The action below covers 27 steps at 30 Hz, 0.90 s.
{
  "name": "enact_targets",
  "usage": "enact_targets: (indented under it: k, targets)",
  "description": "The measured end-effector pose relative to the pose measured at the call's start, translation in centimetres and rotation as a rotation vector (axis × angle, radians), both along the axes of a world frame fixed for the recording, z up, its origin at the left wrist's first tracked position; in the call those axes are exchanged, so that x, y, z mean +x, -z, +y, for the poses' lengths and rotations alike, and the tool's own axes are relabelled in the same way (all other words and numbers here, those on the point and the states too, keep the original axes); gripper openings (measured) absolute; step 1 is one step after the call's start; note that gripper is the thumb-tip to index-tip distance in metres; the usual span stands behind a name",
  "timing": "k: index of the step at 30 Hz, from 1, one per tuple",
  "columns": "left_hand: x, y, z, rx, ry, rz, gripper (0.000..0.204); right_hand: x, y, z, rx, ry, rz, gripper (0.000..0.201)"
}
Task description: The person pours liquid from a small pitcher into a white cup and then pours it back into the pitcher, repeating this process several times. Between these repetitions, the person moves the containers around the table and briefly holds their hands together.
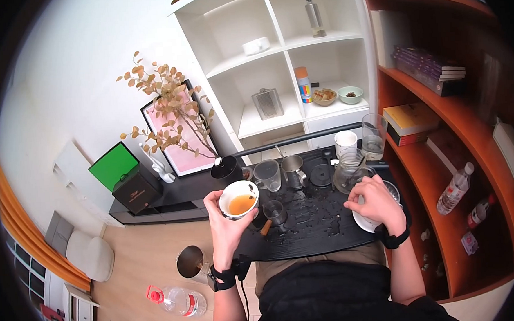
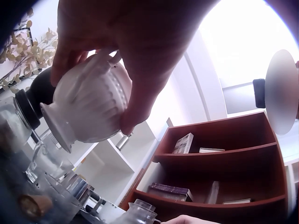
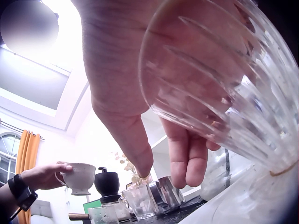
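Observation:
My left hand grips a white cup holding amber liquid with dark specks near its rim. In the left wrist view the cup shows a ribbed side and a flared foot, my thumb and fingers around its body. My right hand hangs over a white saucer, fingers loosely bent downward. A gap shows between its thumb and fingers in the right wrist view, with nothing pinched there. Close to that hand stands a ribbed clear glass. A glass server sits just beyond it.
On the wet black table stand a steel pitcher, a clear glass mug, a small wooden-handled glass vessel and a tall glass. A bin and large water bottle are on the floor at left.

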<state>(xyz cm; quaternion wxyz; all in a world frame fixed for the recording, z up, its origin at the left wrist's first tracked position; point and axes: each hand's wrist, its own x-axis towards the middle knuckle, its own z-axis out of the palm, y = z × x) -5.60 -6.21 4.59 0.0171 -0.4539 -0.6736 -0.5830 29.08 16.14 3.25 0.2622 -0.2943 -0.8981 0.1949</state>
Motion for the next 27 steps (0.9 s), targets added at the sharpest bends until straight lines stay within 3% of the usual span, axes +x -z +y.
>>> enact_targets:
  k: [11, 19, 27]
  targets:
    - [-0.8, 1.9, -0.1, -0.050, 0.060, -0.005, 0.096, 0.0, 0.2, 0.1, -0.007, 0.001, 0.000, 0.024]
    - [-1.1, 1.4, -0.3, -0.246, 0.048, 0.244, 0.095, 0.0, 0.0, 0.0, 0.005, -0.002, 0.014, 0.023]
    - [-1.5, 0.8, -0.1, -0.331, 0.116, 0.326, 0.095, 0.0, 0.1, 0.0, 0.012, -0.001, 0.018, 0.023]
